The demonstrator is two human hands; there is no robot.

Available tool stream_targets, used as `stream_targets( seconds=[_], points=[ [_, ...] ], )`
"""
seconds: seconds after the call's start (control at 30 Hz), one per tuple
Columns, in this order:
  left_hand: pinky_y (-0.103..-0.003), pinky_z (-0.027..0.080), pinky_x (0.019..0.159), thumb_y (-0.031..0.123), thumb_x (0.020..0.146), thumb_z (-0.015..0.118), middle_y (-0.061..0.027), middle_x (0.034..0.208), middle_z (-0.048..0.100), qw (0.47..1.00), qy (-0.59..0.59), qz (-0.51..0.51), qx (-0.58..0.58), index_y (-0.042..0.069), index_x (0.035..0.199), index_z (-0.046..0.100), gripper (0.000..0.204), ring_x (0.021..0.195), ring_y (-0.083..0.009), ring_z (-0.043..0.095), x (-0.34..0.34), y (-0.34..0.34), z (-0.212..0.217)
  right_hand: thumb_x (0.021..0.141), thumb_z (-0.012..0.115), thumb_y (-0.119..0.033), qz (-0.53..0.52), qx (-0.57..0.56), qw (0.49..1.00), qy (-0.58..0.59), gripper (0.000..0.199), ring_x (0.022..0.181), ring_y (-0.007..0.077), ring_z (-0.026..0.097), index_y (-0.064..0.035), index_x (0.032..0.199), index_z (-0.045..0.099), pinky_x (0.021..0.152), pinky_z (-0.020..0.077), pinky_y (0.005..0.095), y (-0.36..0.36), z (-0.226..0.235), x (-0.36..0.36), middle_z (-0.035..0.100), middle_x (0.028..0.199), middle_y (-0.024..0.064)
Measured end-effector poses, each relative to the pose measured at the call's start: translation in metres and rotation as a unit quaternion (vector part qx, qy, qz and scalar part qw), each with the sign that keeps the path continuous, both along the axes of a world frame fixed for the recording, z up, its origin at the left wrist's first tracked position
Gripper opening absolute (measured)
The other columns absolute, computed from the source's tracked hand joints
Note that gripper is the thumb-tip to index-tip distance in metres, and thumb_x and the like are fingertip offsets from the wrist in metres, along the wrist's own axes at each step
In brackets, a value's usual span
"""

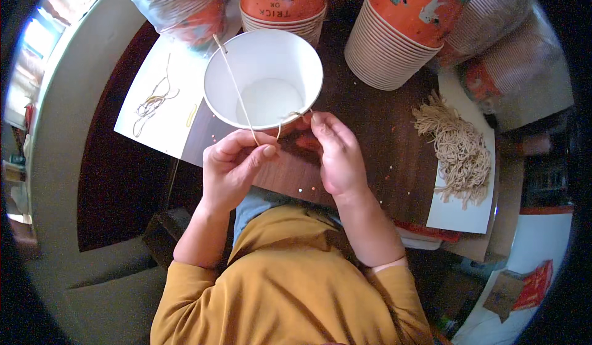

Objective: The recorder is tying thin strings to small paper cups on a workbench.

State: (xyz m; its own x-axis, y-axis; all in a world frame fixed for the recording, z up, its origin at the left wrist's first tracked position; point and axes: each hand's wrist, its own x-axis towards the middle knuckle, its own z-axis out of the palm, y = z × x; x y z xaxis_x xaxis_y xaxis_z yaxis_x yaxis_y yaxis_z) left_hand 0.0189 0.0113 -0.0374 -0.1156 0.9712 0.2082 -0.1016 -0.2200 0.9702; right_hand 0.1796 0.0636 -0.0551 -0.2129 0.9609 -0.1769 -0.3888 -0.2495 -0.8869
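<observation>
A paper bucket, white inside, stands in front of me with its open top toward me. A thin beige cord passes through a hole in its far left rim, knotted outside, and crosses the opening to my hands. My left hand pinches the cord between thumb and forefinger just off the near rim. At the near right rim my right hand has thumb and fingers closed on the cord's end, where it loops over the edge. The fingertips behind the rim are partly hidden.
Stacks of orange printed buckets stand at the back, some in clear plastic. A heap of cut beige cords lies on white card at right. Loose cord pieces lie on a white sheet at left. Small paper dots dot the brown table.
</observation>
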Motion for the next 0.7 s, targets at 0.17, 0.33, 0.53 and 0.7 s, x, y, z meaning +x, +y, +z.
stream_targets(
  seconds=[0.17, 0.33, 0.53, 0.7],
  points=[
    [-0.022, 0.051, 0.07, 0.001, 0.087, 0.066, -0.0069, 0.086, 0.067, 1.0, 0.005, -0.013, 0.004, -0.005, 0.092, 0.065, 0.008, 0.079, -0.0104, 0.063, -0.005, -0.002, 0.009, 0.077, 0.071, -0.013, -0.159, 0.451, 0.8, -0.363, 0.047, 0.102, 0.0278, 0.052, -0.0041, 0.12, 0.053, 0.087, 0.0435, 0.0377, -0.003, 0.009, 0.014, 0.052, 0.115, 0.015],
    [-0.025, 0.047, 0.069, 0.01, 0.093, 0.061, -0.0093, 0.084, 0.065, 0.989, -0.054, -0.13, 0.042, -0.006, 0.087, 0.063, 0.016, 0.076, -0.0127, 0.06, -0.009, 0.001, 0.025, 0.077, 0.07, -0.018, -0.065, 0.609, 0.661, -0.433, 0.024, 0.104, 0.0286, 0.053, -0.0115, 0.1, 0.065, 0.093, 0.039, 0.0465, 0.02, 0.031, 0.014, 0.058, 0.108, 0.0078],
    [-0.029, 0.047, 0.071, 0.013, 0.094, 0.057, -0.0132, 0.084, 0.063, 0.963, -0.211, -0.154, 0.072, -0.003, 0.085, 0.059, 0.018, 0.076, -0.0171, 0.058, -0.013, 0.013, 0.023, 0.071, 0.074, -0.004, -0.087, 0.624, 0.696, -0.345, 0.017, 0.089, 0.0236, 0.064, -0.0101, 0.086, 0.068, 0.09, 0.0448, 0.0428, 0.015, 0.024, 0.014, 0.066, 0.092, 0.006],
    [-0.035, 0.035, 0.074, 0.023, 0.088, 0.059, -0.0038, 0.071, 0.045, 0.945, -0.285, -0.145, 0.069, 0.008, 0.079, 0.054, 0.018, 0.068, -0.0166, 0.043, -0.022, 0.019, 0.019, 0.072, 0.075, -0.002, -0.093, 0.636, 0.689, -0.335, 0.018, 0.087, 0.024, 0.063, -0.0069, 0.088, 0.07, 0.082, 0.0488, 0.0393, 0.018, 0.003, 0.022, 0.066, 0.094, 0.007]
  ],
)
